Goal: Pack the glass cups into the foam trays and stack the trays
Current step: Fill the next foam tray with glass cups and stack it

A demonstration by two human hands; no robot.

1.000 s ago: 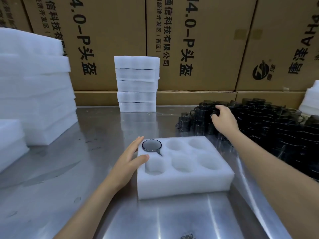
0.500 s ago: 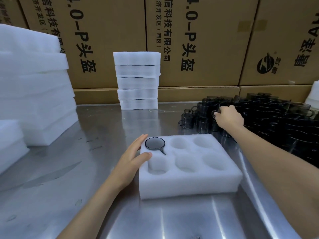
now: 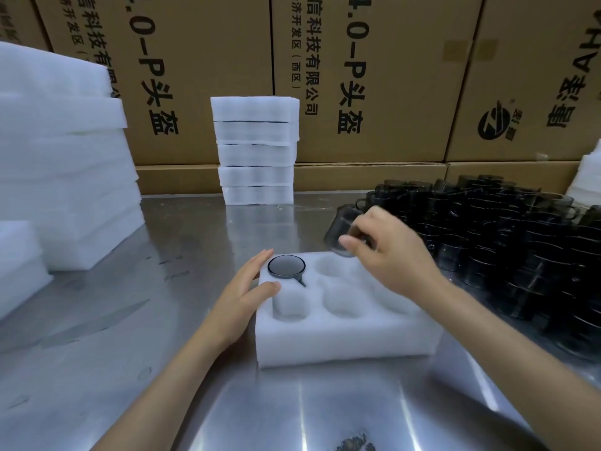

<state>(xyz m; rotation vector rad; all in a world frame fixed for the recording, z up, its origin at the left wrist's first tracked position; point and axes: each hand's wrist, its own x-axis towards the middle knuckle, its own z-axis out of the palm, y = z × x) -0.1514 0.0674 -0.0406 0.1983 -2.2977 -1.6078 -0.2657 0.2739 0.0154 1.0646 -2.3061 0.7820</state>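
Pinching a smoky dark glass cup (image 3: 342,234) in the right hand (image 3: 395,258) above the white six-pocket foam tray (image 3: 341,340), steadying its edge with open, straight-fingered left hand (image 3: 242,297).

I see a packing workshop: printed cardboard cartons (image 3: 357,76) across the top, foam tray stack (image 3: 255,151) at centre, steel table (image 3: 130,320) below.

We see two bare forearms, no sleeves in view up to frame edge. Left hand (image 3: 242,292): no ring, no watch, no glove; wrist behind it bare, without band. Right hand (image 3: 395,255): likewise ungloved, no jewellery; wrist and forearm behind it bare too. Fingernails short, unpainted where we can make them out. No marks, tattoos or plasters visible on either arm. Both forearms slender, smooth. Nothing of clothing shows anywhere.
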